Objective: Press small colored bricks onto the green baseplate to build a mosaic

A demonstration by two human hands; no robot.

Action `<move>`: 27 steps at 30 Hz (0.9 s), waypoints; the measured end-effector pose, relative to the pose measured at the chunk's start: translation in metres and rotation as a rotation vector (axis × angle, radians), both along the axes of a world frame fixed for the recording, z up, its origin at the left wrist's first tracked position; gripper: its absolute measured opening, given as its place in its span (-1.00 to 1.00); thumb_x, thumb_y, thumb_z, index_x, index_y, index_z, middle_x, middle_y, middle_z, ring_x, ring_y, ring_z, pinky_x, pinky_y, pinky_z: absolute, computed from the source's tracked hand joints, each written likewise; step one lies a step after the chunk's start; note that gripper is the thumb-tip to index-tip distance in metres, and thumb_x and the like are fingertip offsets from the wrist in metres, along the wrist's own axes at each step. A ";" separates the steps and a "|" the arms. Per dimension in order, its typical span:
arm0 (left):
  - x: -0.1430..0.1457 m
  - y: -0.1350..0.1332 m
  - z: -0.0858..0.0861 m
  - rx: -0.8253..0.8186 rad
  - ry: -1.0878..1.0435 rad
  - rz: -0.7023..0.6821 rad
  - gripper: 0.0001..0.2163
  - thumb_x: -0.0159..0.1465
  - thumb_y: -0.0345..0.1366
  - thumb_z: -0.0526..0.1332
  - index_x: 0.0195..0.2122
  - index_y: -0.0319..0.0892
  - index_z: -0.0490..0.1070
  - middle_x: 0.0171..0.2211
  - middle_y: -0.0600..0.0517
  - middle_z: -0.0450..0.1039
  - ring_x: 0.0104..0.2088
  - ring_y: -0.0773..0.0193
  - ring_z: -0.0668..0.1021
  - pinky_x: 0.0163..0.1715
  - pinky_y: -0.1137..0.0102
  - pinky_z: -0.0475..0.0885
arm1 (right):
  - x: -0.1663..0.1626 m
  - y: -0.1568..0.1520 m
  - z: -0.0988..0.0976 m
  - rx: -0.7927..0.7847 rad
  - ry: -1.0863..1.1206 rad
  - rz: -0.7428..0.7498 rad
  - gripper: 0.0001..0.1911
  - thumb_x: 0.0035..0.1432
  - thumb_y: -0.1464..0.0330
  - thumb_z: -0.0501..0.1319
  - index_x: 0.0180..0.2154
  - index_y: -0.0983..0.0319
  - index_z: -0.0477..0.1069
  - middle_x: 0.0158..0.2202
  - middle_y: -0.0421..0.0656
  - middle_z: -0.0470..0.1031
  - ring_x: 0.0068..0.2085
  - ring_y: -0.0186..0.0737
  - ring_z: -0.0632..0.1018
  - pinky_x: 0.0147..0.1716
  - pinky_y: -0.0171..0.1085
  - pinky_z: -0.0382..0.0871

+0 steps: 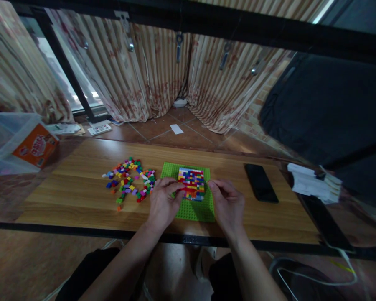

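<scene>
A green studded baseplate (pixel 196 212) lies on the wooden table, carrying a many-coloured block of toy bricks (pixel 191 179) built up in rows. My left hand (pixel 164 200) reaches over the plate's left side, thumb and forefinger pinched at the block's left edge. Red shows right at those fingertips; whether a loose brick is held or it is part of the block, I cannot tell. At the plate's right edge, my right hand (pixel 229 204) is closed with thumb and forefinger together; anything between them is too small to make out. Loose coloured bricks (pixel 127 179) lie scattered left of the plate.
A black phone (pixel 261 182) lies on the table (pixel 81 184) to the right. Beyond the right end are white papers (pixel 311 182) and another dark device (pixel 326 223) with a white cable. A clear plastic bin (pixel 9 142) stands at the left. A dark bar crosses overhead.
</scene>
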State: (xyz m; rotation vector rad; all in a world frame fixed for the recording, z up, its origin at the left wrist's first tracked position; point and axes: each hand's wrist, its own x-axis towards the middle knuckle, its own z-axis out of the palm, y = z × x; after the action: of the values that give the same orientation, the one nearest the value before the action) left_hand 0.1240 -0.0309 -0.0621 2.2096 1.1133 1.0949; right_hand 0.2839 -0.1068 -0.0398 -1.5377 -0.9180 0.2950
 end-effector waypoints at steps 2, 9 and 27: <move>-0.001 0.000 -0.003 0.057 0.045 0.020 -0.87 0.23 -0.36 0.30 -0.25 -0.04 0.63 -0.22 -0.01 0.54 -0.20 0.17 0.53 -0.10 0.22 0.39 | 0.000 0.000 0.000 -0.012 0.010 0.005 -0.81 0.13 0.22 0.30 -0.40 0.19 0.60 -0.37 -0.15 0.55 -0.29 -0.19 0.54 -0.29 -0.22 0.40; -0.001 -0.004 -0.004 0.111 0.056 -0.001 -0.84 0.29 -0.34 0.24 -0.21 -0.03 0.63 -0.23 -0.02 0.56 -0.20 0.16 0.53 -0.11 0.21 0.38 | -0.002 -0.001 0.000 -0.039 0.009 0.020 -0.80 0.13 0.21 0.29 -0.39 0.18 0.61 -0.35 -0.14 0.56 -0.28 -0.19 0.54 -0.29 -0.23 0.41; 0.007 -0.004 -0.004 -0.035 -0.021 0.047 -0.88 0.19 -0.39 0.33 -0.31 -0.03 0.64 -0.23 0.00 0.54 -0.18 0.15 0.52 -0.06 0.15 0.35 | 0.000 -0.001 -0.004 -0.071 0.006 0.049 -0.83 0.14 0.24 0.30 -0.38 0.19 0.60 -0.35 -0.16 0.56 -0.28 -0.19 0.54 -0.27 -0.23 0.36</move>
State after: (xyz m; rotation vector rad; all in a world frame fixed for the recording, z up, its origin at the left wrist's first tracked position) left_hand 0.1311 -0.0345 -0.0662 2.1501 1.1727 1.1065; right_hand 0.2838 -0.1081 -0.0440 -1.5803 -0.9503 0.3710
